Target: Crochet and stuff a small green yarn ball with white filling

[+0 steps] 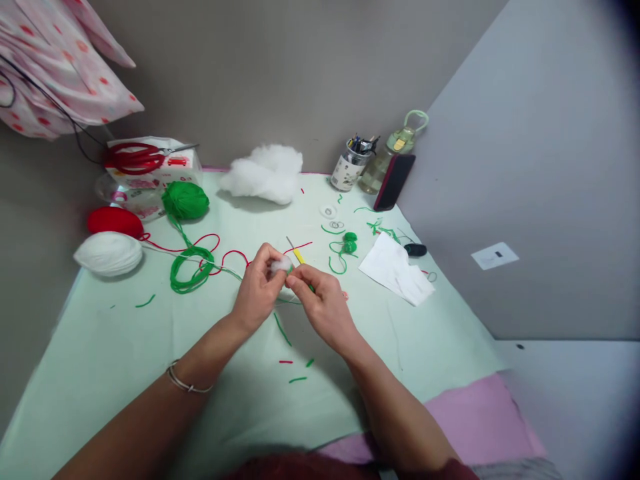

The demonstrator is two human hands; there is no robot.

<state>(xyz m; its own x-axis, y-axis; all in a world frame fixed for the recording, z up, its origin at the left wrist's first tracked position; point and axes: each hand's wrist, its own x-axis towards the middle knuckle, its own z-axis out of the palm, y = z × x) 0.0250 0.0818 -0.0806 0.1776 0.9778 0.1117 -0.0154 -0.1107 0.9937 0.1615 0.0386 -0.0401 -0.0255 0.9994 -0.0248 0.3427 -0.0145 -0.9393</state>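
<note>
My left hand point(257, 288) pinches a small white tuft of stuffing point(281, 265) over the pale green table cover point(125, 347). My right hand point(320, 300) is closed beside it, its fingertips meeting the tuft, with a bit of green yarn and a yellow-handled crochet hook point(296, 253) sticking out above it. Green yarn point(189, 270) and white and red strands trail left from my hands toward the yarn balls. A small green crocheted piece point(349, 242) lies just right of my hands.
Green point(186, 200), red point(115, 221) and white point(109, 253) yarn balls lie at left, near red scissors point(136, 159) on a box. A stuffing heap point(265, 173), pen jar point(350, 167), bottle point(395, 150), phone point(394, 181) and white paper point(395, 268) lie behind and right. Yarn scraps lie scattered.
</note>
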